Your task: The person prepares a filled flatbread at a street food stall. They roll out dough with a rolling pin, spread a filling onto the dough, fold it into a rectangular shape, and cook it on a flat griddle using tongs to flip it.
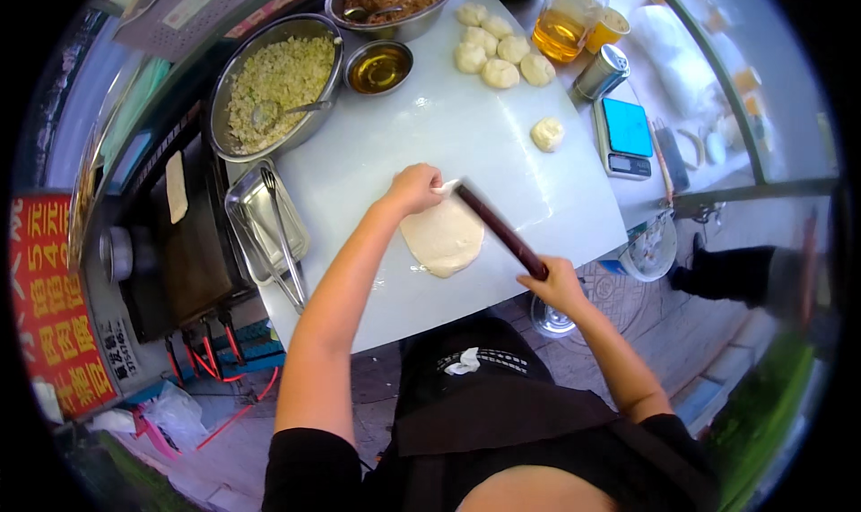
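Observation:
A flattened sheet of dough (444, 239) lies on the pale work surface (350, 196) in front of me. My left hand (416, 188) pinches the dough's far edge, which is lifted a little. In my right hand (557, 285) is the near end of a dark wooden rolling pin (504, 233), held at a slant; its far end is beside the pinched edge. One round dough ball (547, 135) sits apart to the right, and several more dough balls (500, 73) are grouped farther back.
At the left stand a bowl of chopped filling (316, 125), a small bowl of oil (379, 68), a metal tray with tongs (249, 196) and a dark griddle (195, 256). A bowl of brown filling (417, 24) is behind. An oil jug (560, 31), shaker (601, 75) and scale (627, 132) stand right.

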A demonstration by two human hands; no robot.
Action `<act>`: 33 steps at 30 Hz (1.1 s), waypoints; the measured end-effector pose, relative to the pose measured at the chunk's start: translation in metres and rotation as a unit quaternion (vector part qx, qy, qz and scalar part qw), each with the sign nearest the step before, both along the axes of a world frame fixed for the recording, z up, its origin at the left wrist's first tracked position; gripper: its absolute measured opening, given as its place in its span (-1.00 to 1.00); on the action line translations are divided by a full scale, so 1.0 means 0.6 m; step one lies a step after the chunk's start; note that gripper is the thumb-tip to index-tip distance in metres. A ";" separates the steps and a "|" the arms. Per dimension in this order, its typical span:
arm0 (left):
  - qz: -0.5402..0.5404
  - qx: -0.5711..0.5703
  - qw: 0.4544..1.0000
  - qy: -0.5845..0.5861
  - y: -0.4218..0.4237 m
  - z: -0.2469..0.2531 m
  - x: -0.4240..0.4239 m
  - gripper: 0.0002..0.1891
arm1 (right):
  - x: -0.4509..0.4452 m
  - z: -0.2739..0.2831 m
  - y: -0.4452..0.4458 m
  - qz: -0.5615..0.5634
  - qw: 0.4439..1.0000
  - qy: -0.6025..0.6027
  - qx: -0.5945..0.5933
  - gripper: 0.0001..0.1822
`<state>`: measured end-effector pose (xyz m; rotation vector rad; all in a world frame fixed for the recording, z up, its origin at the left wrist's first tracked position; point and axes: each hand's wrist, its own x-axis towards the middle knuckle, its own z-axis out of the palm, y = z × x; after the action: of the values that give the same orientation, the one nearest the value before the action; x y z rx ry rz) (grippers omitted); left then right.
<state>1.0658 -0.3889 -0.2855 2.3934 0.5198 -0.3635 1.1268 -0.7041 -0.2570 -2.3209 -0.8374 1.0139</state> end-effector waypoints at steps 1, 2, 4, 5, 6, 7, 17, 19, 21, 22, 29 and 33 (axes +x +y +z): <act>0.000 -0.069 0.998 -0.011 -0.002 0.013 -0.007 -0.78 | 0.021 -0.027 0.009 -0.048 0.997 0.036 0.041 -0.67; -0.001 -0.133 0.991 -0.018 -0.005 0.034 -0.015 -0.78 | 0.028 -0.043 0.035 -0.082 0.978 0.056 0.185 -0.65; -0.040 -0.145 0.989 -0.014 -0.021 0.099 -0.021 -0.79 | 0.058 -0.088 0.091 -0.063 0.967 0.090 0.229 -0.62; -0.058 -0.152 0.987 -0.012 -0.026 0.132 -0.029 -0.79 | 0.059 -0.089 0.123 -0.045 0.963 0.115 0.240 -0.61; -0.048 -0.179 0.982 -0.024 -0.026 0.155 -0.036 -0.80 | 0.056 -0.080 0.147 -0.038 0.939 0.190 0.284 -0.64; -0.039 -0.206 0.977 -0.035 -0.025 0.175 -0.044 -0.80 | 0.061 -0.066 0.161 -0.008 0.953 0.201 0.228 -0.68; 0.005 -0.051 0.981 -0.189 -0.010 0.153 -0.262 -0.85 | -0.127 0.054 0.121 0.075 0.932 0.029 0.353 -0.66; 0.046 0.066 0.991 -0.105 -0.050 0.037 -0.283 -0.80 | -0.141 0.048 0.098 0.122 0.974 0.083 0.170 -0.68; 0.074 0.141 0.962 -0.223 -0.112 -0.078 -0.230 -0.67 | -0.135 0.039 0.087 0.113 0.984 0.081 0.108 -0.66; 0.061 0.176 0.952 -0.242 -0.149 -0.068 -0.185 -0.53 | -0.125 0.037 0.078 0.070 0.988 0.086 0.107 -0.62; 0.121 -0.013 0.956 -0.266 -0.179 -0.089 -0.198 -0.48 | 0.008 0.047 0.130 0.094 0.963 -0.213 0.136 -0.53; 0.209 0.112 0.934 -0.268 -0.141 -0.031 -0.205 -0.43 | -0.026 -0.011 0.185 0.229 0.923 -0.278 0.135 -0.54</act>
<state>0.9428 -0.4737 -0.3043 2.3684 0.8142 0.5508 1.1114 -0.5933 -0.2635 -2.2319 -1.6853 0.3389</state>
